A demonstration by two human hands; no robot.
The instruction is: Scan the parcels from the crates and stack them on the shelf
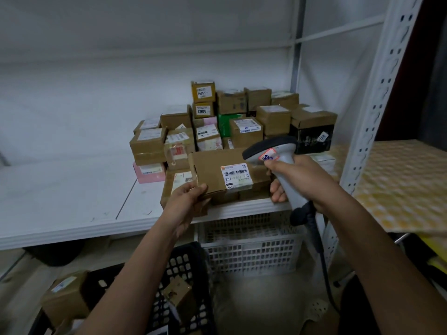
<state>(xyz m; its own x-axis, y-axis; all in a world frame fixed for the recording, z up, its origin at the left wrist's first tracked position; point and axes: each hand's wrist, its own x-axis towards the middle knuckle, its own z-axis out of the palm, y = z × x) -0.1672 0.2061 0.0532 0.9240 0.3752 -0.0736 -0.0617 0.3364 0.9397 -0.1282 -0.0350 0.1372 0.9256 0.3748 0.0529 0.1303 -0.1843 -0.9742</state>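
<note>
A flat brown cardboard parcel with a white barcode label facing me is held up at the front edge of the white shelf. My left hand grips its lower left corner. My right hand grips the handle of a grey barcode scanner, whose head sits just right of the label. Behind them, several stacked parcels fill the shelf's right part. Below, a black crate holds a few brown parcels.
A white perforated crate stands under the shelf beside the black one. The scanner's dark cable hangs down on the right. A white perforated upright bounds the shelf; beyond it lies a yellow patterned sheet.
</note>
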